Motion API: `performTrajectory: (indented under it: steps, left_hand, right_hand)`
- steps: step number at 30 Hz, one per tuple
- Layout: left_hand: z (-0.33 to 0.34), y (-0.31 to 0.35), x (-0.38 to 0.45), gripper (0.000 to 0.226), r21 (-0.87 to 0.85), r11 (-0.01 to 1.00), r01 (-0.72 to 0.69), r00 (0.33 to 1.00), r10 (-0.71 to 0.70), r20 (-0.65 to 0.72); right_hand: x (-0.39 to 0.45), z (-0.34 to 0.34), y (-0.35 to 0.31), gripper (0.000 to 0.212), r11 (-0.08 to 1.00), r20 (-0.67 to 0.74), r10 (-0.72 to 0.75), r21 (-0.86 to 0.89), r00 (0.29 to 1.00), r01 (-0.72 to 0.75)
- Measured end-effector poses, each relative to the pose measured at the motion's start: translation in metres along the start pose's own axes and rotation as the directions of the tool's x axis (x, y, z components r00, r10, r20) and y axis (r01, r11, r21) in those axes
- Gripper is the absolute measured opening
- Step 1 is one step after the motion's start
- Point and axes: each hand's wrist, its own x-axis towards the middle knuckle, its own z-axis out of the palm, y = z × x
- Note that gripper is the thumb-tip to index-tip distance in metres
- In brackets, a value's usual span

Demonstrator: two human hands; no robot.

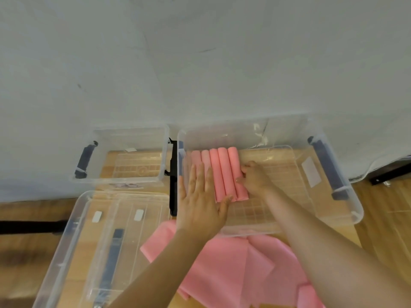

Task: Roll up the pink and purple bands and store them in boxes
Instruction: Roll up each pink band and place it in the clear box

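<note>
Several rolled pink bands (pixel 224 172) lie side by side at the left end of a clear plastic box (pixel 347 210) with dark handles. My left hand (pixel 200 196) lies flat with straight fingers on the leftmost rolls. My right hand (pixel 253 176) has its fingers curled against the right side of the rightmost roll. Unrolled pink bands (pixel 233 270) lie in a loose pile on the wooden table in front of the box, under my forearms. No purple band is in view.
A smaller clear box (pixel 124 178) stands at the back left. A third clear box with a lid (pixel 73 241) sits at the front left. A pale wall rises right behind the boxes. A black bracket (pixel 389 174) shows at the far right.
</note>
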Motion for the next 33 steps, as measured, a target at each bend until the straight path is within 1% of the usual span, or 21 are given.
performTrajectory:
  steps: [2, 5, 7, 9, 11, 12, 13, 15, 16, 17, 19, 21, 22, 25, 26, 27, 28, 29, 30, 32, 33]
  left_hand:
    - [-0.001, 0.0, 0.001, 0.082, -0.02, 1.0, 0.0, 1.0, 0.0, 0.007]
    - [-0.004, 0.002, 0.0, 0.09, 0.021, 1.0, 0.02, 0.996, -0.022, 0.087]
    - [-0.007, 0.001, 0.001, 0.09, 0.035, 0.999, 0.019, 0.992, -0.023, 0.125]
    - [-0.012, 0.002, 0.001, 0.084, -0.023, 1.0, 0.009, 0.996, -0.007, 0.084]
    - [-0.017, 0.009, -0.01, 0.063, -0.09, 0.993, -0.076, 0.989, 0.063, -0.136]
    - [-0.016, 0.016, -0.021, 0.051, -0.133, 0.982, -0.132, 0.963, 0.095, -0.253]
    - [-0.012, 0.027, -0.036, 0.043, -0.187, 0.959, -0.215, 0.935, 0.147, -0.324]
    - [0.006, 0.057, -0.075, 0.041, -0.252, 0.87, -0.423, 0.885, 0.338, -0.32]
    - [0.022, 0.069, -0.094, 0.043, -0.248, 0.825, -0.507, 0.853, 0.44, -0.281]
    - [0.041, 0.078, -0.111, 0.047, -0.215, 0.8, -0.56, 0.826, 0.519, -0.219]
    - [0.078, 0.081, -0.128, 0.057, -0.098, 0.808, -0.58, 0.814, 0.578, -0.052]
    - [0.108, 0.076, -0.131, 0.065, -0.011, 0.836, -0.548, 0.835, 0.548, 0.052]
    - [0.119, 0.073, -0.131, 0.067, 0.009, 0.846, -0.534, 0.844, 0.532, 0.07]
    - [0.135, 0.07, -0.126, 0.07, 0.069, 0.862, -0.502, 0.862, 0.492, 0.121]
    - [0.134, 0.07, -0.124, 0.075, 0.104, 0.854, -0.509, 0.859, 0.498, 0.12]
    - [0.13, 0.07, -0.123, 0.083, 0.141, 0.847, -0.513, 0.857, 0.495, 0.146]
    - [0.129, 0.069, -0.124, 0.091, 0.183, 0.838, -0.514, 0.857, 0.497, 0.131]
    - [0.124, 0.067, -0.128, 0.093, 0.203, 0.855, -0.477, 0.878, 0.454, 0.15]
    - [0.12, 0.064, -0.134, 0.09, 0.206, 0.878, -0.432, 0.9, 0.405, 0.159]
    - [0.109, 0.062, -0.158, 0.072, 0.17, 0.922, -0.349, 0.935, 0.328, 0.137]
    - [0.107, 0.061, -0.176, 0.067, 0.123, 0.932, -0.34, 0.938, 0.328, 0.11]
  right_hand:
    - [-0.005, -0.004, -0.001, 0.054, 0.991, 0.045, 0.012, -0.135, 0.999, -0.006]
    - [-0.023, -0.015, -0.007, 0.057, 0.992, 0.036, -0.034, -0.122, 0.999, 0.039]
    - [-0.043, -0.025, -0.009, 0.053, 0.993, -0.084, -0.111, -0.056, 0.99, 0.107]
    - [-0.074, -0.033, -0.006, 0.049, 0.984, -0.22, -0.166, 0.029, 0.961, 0.177]
    - [-0.114, -0.037, 0.005, 0.041, 0.963, -0.347, -0.203, 0.098, 0.915, 0.251]
    - [-0.136, -0.036, 0.013, 0.034, 0.947, -0.426, -0.218, 0.125, 0.878, 0.296]
    - [-0.159, -0.032, 0.023, 0.027, 0.93, -0.517, -0.227, 0.136, 0.825, 0.342]
    - [-0.197, -0.015, 0.044, 0.021, 0.913, -0.675, -0.225, 0.106, 0.703, 0.394]
    - [-0.211, -0.003, 0.055, 0.022, 0.914, -0.713, -0.211, 0.097, 0.669, 0.393]
    - [-0.221, 0.012, 0.067, 0.024, 0.92, -0.723, -0.2, 0.094, 0.661, 0.381]
    - [-0.228, 0.042, 0.088, 0.026, 0.939, -0.686, -0.21, 0.056, 0.697, 0.338]
    - [-0.226, 0.068, 0.112, 0.027, 0.969, -0.624, -0.195, -0.005, 0.757, 0.245]
    - [-0.223, 0.078, 0.124, 0.031, 0.981, -0.605, -0.171, -0.031, 0.778, 0.192]
    - [-0.208, 0.088, 0.143, 0.055, 0.994, -0.551, -0.086, -0.106, 0.83, 0.032]
    - [-0.206, 0.088, 0.144, 0.054, 0.992, -0.546, -0.062, -0.127, 0.835, -0.01]
    - [-0.206, 0.086, 0.142, 0.046, 0.991, -0.552, -0.029, -0.123, 0.834, -0.047]
    - [-0.21, 0.083, 0.139, 0.033, 0.992, -0.56, -0.01, -0.111, 0.829, -0.063]
    - [-0.216, 0.081, 0.136, 0.019, 0.993, -0.571, -0.01, -0.101, 0.821, -0.059]
    - [-0.224, 0.079, 0.132, 0.01, 0.995, -0.577, -0.016, -0.091, 0.817, -0.045]
    - [-0.246, 0.081, 0.128, 0.024, 0.999, -0.601, -0.014, 0.022, 0.799, 0.034]
    - [-0.26, 0.085, 0.128, 0.032, 0.99, -0.606, 0.003, 0.114, 0.795, 0.083]
